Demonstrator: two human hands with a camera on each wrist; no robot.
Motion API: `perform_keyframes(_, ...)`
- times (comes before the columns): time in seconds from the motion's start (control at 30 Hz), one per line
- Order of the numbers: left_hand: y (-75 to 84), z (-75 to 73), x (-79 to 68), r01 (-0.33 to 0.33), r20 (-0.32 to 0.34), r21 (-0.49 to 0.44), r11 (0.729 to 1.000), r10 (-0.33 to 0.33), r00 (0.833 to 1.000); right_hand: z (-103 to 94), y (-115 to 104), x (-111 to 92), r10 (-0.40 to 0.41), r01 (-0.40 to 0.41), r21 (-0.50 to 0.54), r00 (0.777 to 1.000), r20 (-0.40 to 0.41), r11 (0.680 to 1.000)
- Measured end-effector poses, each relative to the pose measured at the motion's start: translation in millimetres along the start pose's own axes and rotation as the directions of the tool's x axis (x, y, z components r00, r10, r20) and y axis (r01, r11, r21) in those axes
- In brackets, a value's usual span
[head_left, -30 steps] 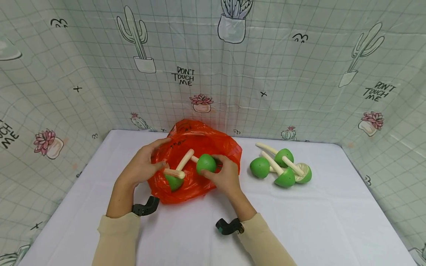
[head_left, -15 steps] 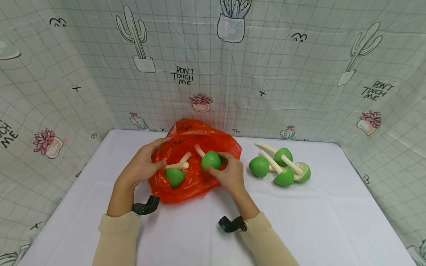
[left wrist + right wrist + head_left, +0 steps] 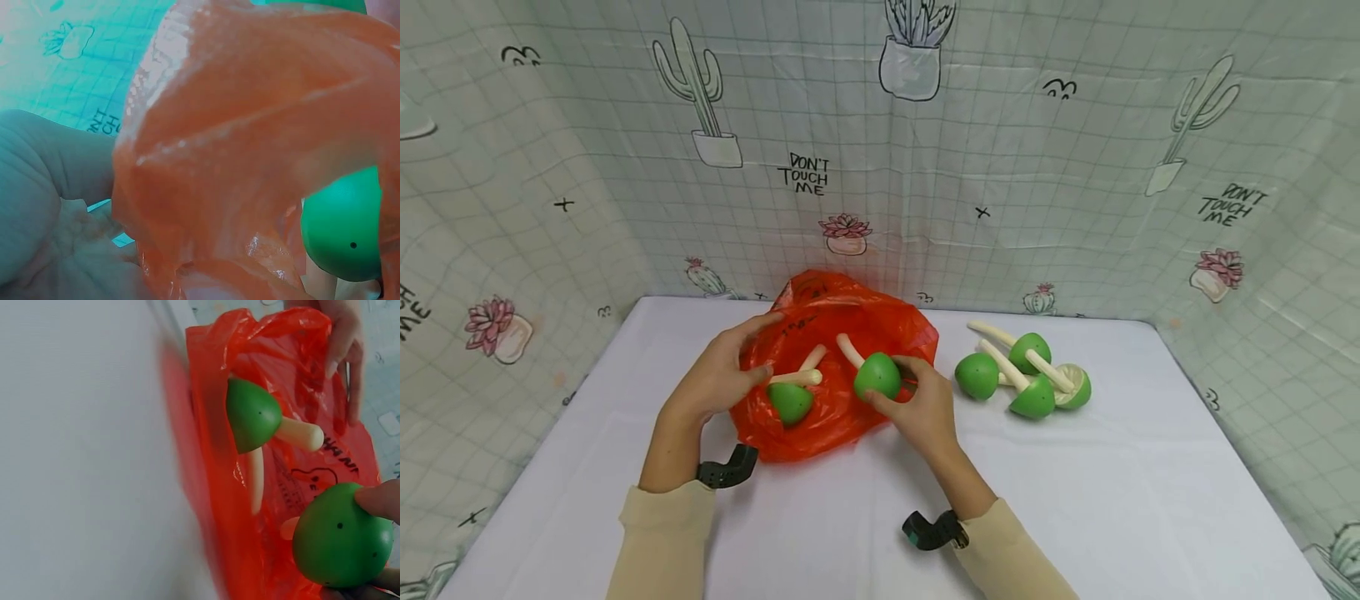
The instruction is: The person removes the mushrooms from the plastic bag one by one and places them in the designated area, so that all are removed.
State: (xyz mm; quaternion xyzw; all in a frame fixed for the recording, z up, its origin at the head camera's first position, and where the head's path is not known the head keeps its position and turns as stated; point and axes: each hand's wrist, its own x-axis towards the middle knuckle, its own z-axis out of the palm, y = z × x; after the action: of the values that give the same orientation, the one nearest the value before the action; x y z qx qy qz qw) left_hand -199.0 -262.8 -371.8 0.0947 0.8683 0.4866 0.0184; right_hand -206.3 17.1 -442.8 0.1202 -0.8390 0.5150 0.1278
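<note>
My left hand [image 3: 721, 371] holds the left side of a red plastic bag [image 3: 838, 429], which lies with its mouth spread toward me. Between the thumb and fingers of my right hand [image 3: 923, 408] is a toy mushroom [image 3: 877, 377] with a green, dark-dotted cap; its pale stalk points up and left over the bag's mouth. The right wrist view shows that pinched cap [image 3: 340, 534] close up. Inside the bag, by my left thumb, lies another green cap [image 3: 790, 402] with two pale stalks beside it. In the left wrist view the bag [image 3: 250, 119] hides most of what it contains.
To the right of the bag, several more green-capped mushrooms [image 3: 1033, 396] lie in a loose heap on the white table [image 3: 1120, 500]. A patterned cloth [image 3: 880, 183] hangs around the back and sides. A black wrist camera [image 3: 934, 530] sits on the right wrist.
My right hand has shifted slightly right with its mushroom, whose stalk has swung to point more upward. The stalks inside the bag have shifted a little. My left hand has stayed in place.
</note>
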Motion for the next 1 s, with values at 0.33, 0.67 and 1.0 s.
perform_keyframes(0.33,0.7,1.7,-0.2,-0.015,0.018,-0.019,1.000,0.015,1.000,-17.9,-3,-19,-0.042,0.042,0.026,0.999,-0.018,0.999)
perform_keyframes(0.67,1.7,-0.8,-0.3,-0.018,0.022,0.016,1.000,0.018,1.000,-48.7,-6,-36,-0.076,0.081,0.066,0.994,-0.072,0.995)
perform_keyframes(1.0,1.0,2.2,0.2,-0.008,0.032,0.031,0.999,0.007,0.999,-82.3,4,-49,-0.037,0.042,0.022,0.981,-0.190,0.999)
